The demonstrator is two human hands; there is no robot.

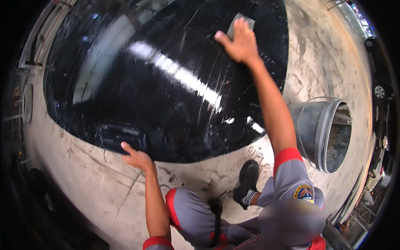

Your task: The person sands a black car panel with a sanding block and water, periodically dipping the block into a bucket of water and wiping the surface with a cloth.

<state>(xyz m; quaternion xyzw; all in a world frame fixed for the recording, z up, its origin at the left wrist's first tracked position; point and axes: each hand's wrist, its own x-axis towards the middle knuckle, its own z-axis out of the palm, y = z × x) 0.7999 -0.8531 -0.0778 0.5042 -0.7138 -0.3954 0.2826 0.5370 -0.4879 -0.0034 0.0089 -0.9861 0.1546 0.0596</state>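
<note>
From my station I count two bare hands, a left hand [138, 158] at eight o'clock and a right hand [243, 43] with one grey pad [231, 29] at one. I get one black panel [166, 106] at eleven, one bucket [306, 123] at three, one black shoe [248, 180] and one striped sock [249, 197] at five.

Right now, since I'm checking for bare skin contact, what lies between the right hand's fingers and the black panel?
In the head view, a flat grey piece lies between the right hand's fingers and the black panel.
</note>
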